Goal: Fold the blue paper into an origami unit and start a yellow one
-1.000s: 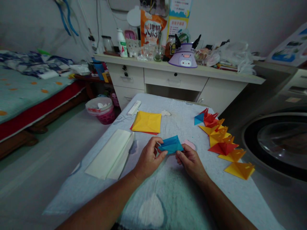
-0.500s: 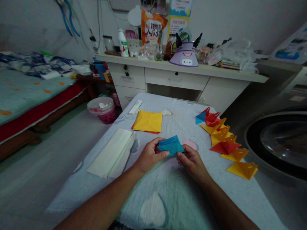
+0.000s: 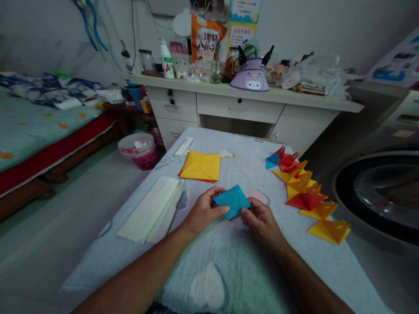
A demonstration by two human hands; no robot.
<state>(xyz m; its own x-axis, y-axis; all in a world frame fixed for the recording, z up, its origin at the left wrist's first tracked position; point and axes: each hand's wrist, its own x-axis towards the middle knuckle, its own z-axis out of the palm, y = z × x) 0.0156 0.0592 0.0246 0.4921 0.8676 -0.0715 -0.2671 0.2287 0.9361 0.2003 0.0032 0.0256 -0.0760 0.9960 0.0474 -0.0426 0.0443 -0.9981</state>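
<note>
"One piece of blue paper [image 3: 233, 198] sits between the left hand [image 3: 210, 210] and the right hand [image 3: 260, 216], over the worktop [image 3: 250, 257]. What might spoil it?"

"Crooked layers, most likely. The left hand pinches the left part, thumb across the front and fingers behind; the right hand nips the right corner between thumb and fingertips. If one side pulled harder than the other, the layers could slip and their edges no longer meet."

"And a tear?"

"Possible at the right corner, where the grip is small and the paper seems thin. The left thumb could also dent the face by bearing down too firmly. How hard either hand presses, the view does not tell."

"How does the paper look?"

"Bright blue, a lopsided diamond with one point away from the person and another toward the wrists. Faint crease lines run down from the far point. Its back is hidden."

"Anything near enough to snag it?"

"Hardly. The yellow stack [image 3: 201, 165] lies beyond the left hand, and the row of folded shapes [image 3: 307, 201] well to the right of the right hand. Only a careless sweep would knock those."
</note>
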